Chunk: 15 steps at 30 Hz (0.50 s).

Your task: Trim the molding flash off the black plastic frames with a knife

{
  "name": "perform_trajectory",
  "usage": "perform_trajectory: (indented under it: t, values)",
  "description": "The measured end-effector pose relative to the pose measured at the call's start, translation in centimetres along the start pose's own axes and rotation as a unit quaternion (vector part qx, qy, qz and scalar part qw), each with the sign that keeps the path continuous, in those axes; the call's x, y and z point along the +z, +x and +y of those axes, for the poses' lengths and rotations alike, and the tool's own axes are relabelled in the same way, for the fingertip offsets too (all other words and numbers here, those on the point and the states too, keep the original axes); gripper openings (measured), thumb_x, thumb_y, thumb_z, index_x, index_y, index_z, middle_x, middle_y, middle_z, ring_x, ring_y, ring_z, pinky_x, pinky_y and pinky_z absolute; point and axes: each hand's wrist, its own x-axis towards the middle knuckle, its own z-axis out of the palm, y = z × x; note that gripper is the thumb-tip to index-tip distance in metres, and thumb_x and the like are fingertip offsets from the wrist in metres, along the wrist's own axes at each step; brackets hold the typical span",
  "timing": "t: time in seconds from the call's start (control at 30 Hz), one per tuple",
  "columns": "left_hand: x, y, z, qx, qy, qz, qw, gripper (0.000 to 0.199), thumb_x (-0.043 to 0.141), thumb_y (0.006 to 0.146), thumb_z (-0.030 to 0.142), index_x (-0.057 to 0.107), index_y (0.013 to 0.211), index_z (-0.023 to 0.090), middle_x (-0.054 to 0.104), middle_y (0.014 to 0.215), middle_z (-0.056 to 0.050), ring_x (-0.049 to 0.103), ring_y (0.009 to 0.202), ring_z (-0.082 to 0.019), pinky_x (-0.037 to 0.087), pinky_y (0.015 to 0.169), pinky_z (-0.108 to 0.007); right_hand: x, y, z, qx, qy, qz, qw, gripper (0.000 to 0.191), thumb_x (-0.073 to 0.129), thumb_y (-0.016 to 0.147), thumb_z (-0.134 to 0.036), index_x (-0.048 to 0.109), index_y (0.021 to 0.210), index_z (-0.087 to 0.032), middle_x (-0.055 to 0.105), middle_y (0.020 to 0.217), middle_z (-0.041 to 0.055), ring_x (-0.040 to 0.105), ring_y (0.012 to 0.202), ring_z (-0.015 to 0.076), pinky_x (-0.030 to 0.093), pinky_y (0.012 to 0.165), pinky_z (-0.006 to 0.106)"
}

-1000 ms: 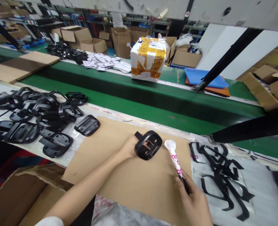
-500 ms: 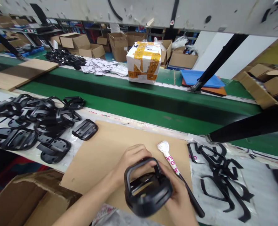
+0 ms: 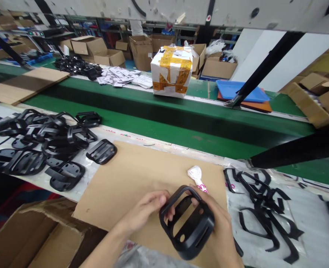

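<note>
Frame in your right hand, wrapped tool down on the cardboard sheet

You hold the black frame [image 3: 193, 225] above the near right part of the cardboard sheet [image 3: 119, 186], tilted, with its openings showing. Your right hand [image 3: 221, 217] grasps its right side. Your left hand [image 3: 144, 208] is at its left rim, fingertips visible through the opening; you cannot tell whether those fingers grip.

A second ago your left hand alone carried the frame over the sheet's middle and your right held the wrapped tool [image 3: 195, 173]. Now the tool lies on the sheet's right part, partly hidden by your right hand. Half a second ago your left fingers reached over the frame's loop; now they sit lower at its side.

The pile of black frames [image 3: 52, 136] left of the sheet and the black strips [image 3: 260, 204] right of it look unchanged.
</note>
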Motion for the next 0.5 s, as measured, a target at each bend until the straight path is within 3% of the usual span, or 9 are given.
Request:
perform_trajectory:
  t: [0.17, 0.3, 0.5]
  values:
    - [1.2, -1.1, -0.3, 0.005, -0.03, 0.001, 1.0, 0.045, 0.067, 0.091, 0.057, 0.062, 0.078, 0.014, 0.066, 0.075, -0.006, 0.059, 0.071, -0.015, 0.044, 0.07, -0.025, 0.4, -0.3, 0.2, 0.025, 0.063, 0.02, 0.997, 0.04, 0.052, 0.101, -0.017, 0.062, 0.138, -0.028, 0.066, 0.137, 0.0058, 0.065, 0.124, 0.0247, 0.058, 0.103, 0.037]
    - [2.2, -1.4, -0.8, 0.008, -0.05, 0.005, 0.999, 0.044, 0.066, 0.092, 0.056, 0.062, 0.079, 0.014, 0.064, 0.075, -0.005, 0.058, 0.071, -0.014, 0.044, 0.071, -0.024, 0.3, -0.3, -0.1, -0.01, 0.05, 0.066, 0.996, 0.039, 0.057, 0.1, -0.014, 0.065, 0.136, -0.027, 0.066, 0.136, 0.0056, 0.065, 0.125, 0.0253, 0.058, 0.105, 0.039]
    - [2.8, -1.9, -1.7, -0.001, -0.078, -0.003, 0.997, 0.047, 0.067, 0.089, 0.06, 0.063, 0.081, 0.014, 0.065, 0.074, -0.006, 0.059, 0.069, -0.014, 0.045, 0.069, -0.025, -0.3, 0.0, -0.2, -0.004, 0.083, 0.042, 0.996, 0.03, 0.06, 0.099, -0.018, 0.071, 0.126, -0.027, 0.073, 0.125, 0.0051, 0.071, 0.112, 0.0255, 0.06, 0.096, 0.035]
